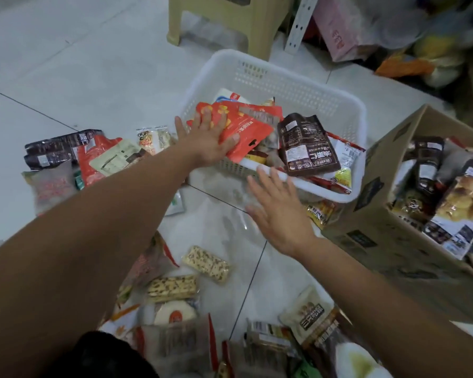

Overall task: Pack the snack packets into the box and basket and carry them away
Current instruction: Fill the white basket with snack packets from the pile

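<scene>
The floor (66, 64) is smooth, glossy pale tile that throws back soft light. The basket (284, 77) is white moulded plastic, its walls pierced with small slots, semi-matt. The box (380, 214) is brown corrugated cardboard, matt, with dark print. The red packet (246, 129) and the dark brown packet (306, 145) are shiny plastic film, creased. The stool (230, 20) is beige plastic with a dull sheen.

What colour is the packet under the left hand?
Red-orange packet, with yellow print, under the left hand; head view.
</scene>
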